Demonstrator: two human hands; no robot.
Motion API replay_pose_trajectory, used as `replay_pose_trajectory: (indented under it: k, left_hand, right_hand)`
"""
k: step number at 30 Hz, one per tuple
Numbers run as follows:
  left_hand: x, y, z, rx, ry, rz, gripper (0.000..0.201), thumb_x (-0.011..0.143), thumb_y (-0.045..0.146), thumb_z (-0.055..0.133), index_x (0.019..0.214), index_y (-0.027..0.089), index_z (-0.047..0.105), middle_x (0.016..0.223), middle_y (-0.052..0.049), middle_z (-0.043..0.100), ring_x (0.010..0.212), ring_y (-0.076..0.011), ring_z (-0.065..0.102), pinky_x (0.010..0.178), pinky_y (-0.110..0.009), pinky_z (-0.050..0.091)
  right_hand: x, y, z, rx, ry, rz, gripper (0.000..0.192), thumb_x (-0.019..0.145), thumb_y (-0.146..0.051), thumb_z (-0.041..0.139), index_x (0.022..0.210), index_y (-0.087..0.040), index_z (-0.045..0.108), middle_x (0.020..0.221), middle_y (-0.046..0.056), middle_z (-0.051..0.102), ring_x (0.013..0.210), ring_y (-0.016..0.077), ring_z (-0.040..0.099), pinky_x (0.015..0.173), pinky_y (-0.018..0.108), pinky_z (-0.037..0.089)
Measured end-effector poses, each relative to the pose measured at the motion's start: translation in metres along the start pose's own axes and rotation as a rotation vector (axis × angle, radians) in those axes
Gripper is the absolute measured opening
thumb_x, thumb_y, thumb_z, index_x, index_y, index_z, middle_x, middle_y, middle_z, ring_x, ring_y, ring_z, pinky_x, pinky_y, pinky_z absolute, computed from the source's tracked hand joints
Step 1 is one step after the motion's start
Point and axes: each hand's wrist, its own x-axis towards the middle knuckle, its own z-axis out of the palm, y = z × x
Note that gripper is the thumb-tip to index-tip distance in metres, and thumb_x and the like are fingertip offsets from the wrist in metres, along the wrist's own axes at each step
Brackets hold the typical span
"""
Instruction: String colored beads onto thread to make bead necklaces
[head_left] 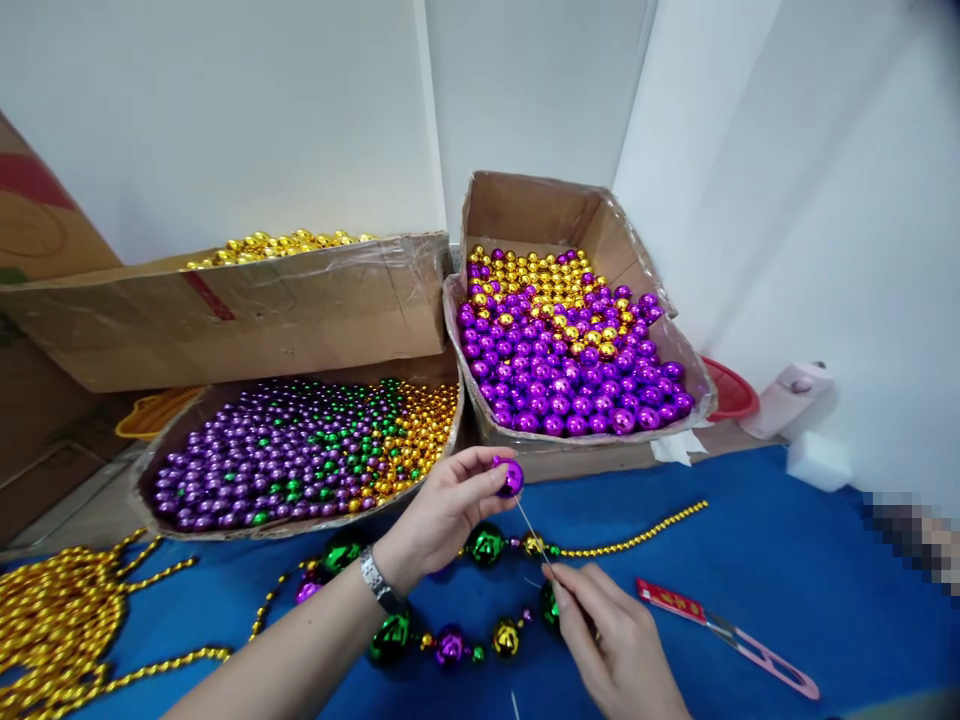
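Between the thumb and fingers of my left hand (461, 500) is a shiny purple bead (511, 478). A thin needle or stiff wire (533, 528) runs from that bead down to my right hand (607, 630), whose thumb and fingertips pinch it. Below and between the hands lies a strand of large beads on the blue cloth (750, 580), with a green bead (486, 544), a purple bead (450, 646) and a gold bead (505, 638) along it. Another green bead (550, 605) shows partly behind my right fingers.
An open carton (581, 215) holds purple and gold beads. A lower box (300, 525) contains smaller purple, green and gold beads, under another carton (337, 310). Gold bead strands (60, 620) lie left. A pink-handled cutter (772, 660) rests right, below a white block (821, 461).
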Motion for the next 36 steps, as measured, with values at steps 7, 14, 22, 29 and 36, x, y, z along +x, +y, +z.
replay_pose_trajectory:
  k: [7, 14, 22, 29, 36]
  left_hand:
    - [-0.022, 0.004, -0.007, 0.346, -0.164, -0.022, 0.036, 0.080, 0.031, 0.063, 0.112, 0.015, 0.058, 0.106, -0.011, 0.065, 0.090, -0.0176, 0.062, 0.076, -0.027, 0.050]
    - [0.010, 0.054, -0.111, 1.514, 0.225, 0.227, 0.028, 0.087, 0.032, 0.046, 0.104, 0.016, 0.062, 0.100, -0.005, 0.069, 0.088, -0.0173, 0.064, 0.076, -0.025, 0.048]
    - [0.045, 0.053, -0.199, 1.887, 0.206, -0.020, 0.019, 0.086, 0.030, 0.055, 0.089, 0.013, 0.063, 0.085, -0.004, 0.065, 0.078, -0.0165, 0.062, 0.075, -0.035, 0.049]
    - [0.052, 0.029, -0.200, 1.998, 0.119, -0.111, 0.024, 0.088, 0.031, 0.053, 0.103, 0.013, 0.059, 0.099, -0.007, 0.061, 0.091, -0.0197, 0.059, 0.080, -0.040, 0.049]
    - [0.051, 0.018, -0.198, 1.827, 0.131, -0.105, 0.027, 0.087, 0.029, 0.054, 0.109, 0.014, 0.056, 0.105, -0.008, 0.059, 0.092, -0.0201, 0.059, 0.081, -0.041, 0.049]
  right_hand:
    - [0.002, -0.001, 0.002, -0.048, 0.020, -0.070, 0.025, 0.091, -0.017, 0.043, 0.112, -0.019, 0.057, 0.087, 0.007, 0.062, 0.079, 0.0154, 0.064, 0.074, 0.022, 0.051]
    - [0.000, 0.002, -0.001, -0.078, 0.017, -0.051, 0.017, 0.092, -0.022, 0.045, 0.103, -0.020, 0.058, 0.086, 0.006, 0.063, 0.075, 0.0145, 0.065, 0.066, 0.018, 0.051]
    - [-0.001, 0.006, 0.003, -0.108, 0.012, -0.085, 0.019, 0.092, -0.022, 0.045, 0.106, -0.018, 0.058, 0.084, 0.007, 0.063, 0.074, 0.0145, 0.066, 0.066, 0.018, 0.052]
    - [0.003, 0.002, 0.009, -0.092, 0.010, -0.110, 0.019, 0.092, -0.020, 0.045, 0.104, -0.017, 0.059, 0.081, 0.007, 0.063, 0.074, 0.0153, 0.066, 0.067, 0.019, 0.053]
    - [0.002, -0.002, 0.013, -0.043, 0.022, -0.072, 0.021, 0.092, -0.021, 0.043, 0.106, -0.019, 0.059, 0.080, 0.006, 0.063, 0.071, 0.0156, 0.065, 0.062, 0.020, 0.053]
